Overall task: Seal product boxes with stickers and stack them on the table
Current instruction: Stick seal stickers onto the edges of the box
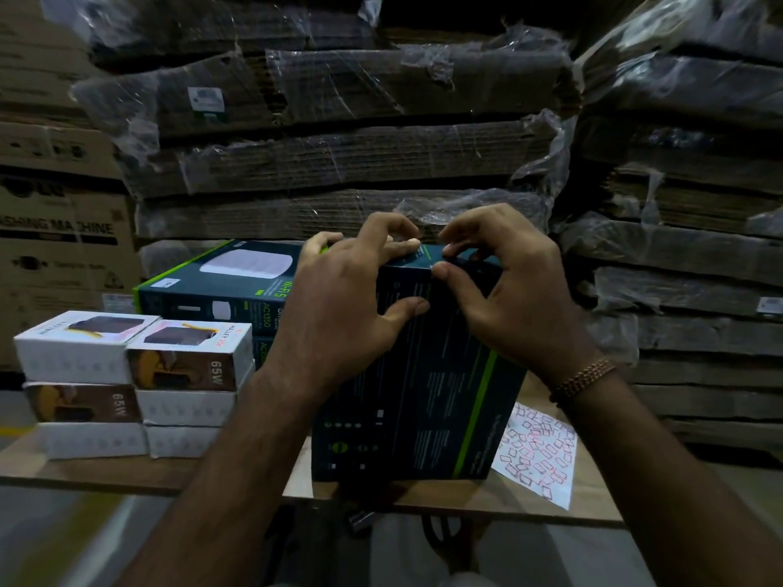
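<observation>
backdrop: shrink-wrapped bundles of flattened cardboard (339, 133) stacked high behind the work, with printed cartons (59, 230) at far left.
surface: wooden surface (106, 472) carrying everything below.
box in hand: dark product box (415, 374) with a green stripe, standing on end near the front edge, its top edge between both hands.
finished stacks: dark boxes (220, 290) of the same kind lie flat behind it; white boxes (135, 374) marked 65w are piled in two columns to the left.
sticker sheet: white sticker sheet (538, 455) with small red-outlined stickers, lying just right of the upright box.
left hand (351, 307): fingers curled over the top edge, thumb pressed on the near face, gripping the box.
right hand (508, 290): fingers curled, thumb and fingertips pinching at the top seam; a sticker there is too small to make out.
step: likely sealing the top flap.
next: probably press the seal flat, then lay the box on the dark stack.
</observation>
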Demonstrator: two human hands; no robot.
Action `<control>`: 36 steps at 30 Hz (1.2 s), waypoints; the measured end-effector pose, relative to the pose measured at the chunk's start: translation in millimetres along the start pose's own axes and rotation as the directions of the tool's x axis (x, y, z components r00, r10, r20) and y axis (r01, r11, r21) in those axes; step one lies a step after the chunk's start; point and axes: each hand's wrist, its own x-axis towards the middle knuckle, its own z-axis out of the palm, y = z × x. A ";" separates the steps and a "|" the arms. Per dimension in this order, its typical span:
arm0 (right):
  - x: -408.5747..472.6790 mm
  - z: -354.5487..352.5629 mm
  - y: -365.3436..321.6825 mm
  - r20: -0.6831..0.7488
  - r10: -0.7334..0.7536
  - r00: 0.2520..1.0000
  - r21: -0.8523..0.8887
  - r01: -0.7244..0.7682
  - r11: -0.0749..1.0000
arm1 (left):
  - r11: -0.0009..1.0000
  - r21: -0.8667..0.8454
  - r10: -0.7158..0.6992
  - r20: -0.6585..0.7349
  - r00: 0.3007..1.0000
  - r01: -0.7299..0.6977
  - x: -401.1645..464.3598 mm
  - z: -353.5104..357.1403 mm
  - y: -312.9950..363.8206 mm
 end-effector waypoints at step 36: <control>-37.3 -12.5 24.1 -0.130 0.129 0.983 -0.202 -0.154 0.967 | 0.980 -0.102 -0.195 -0.389 0.900 0.168 -24.5 21.8 -23.1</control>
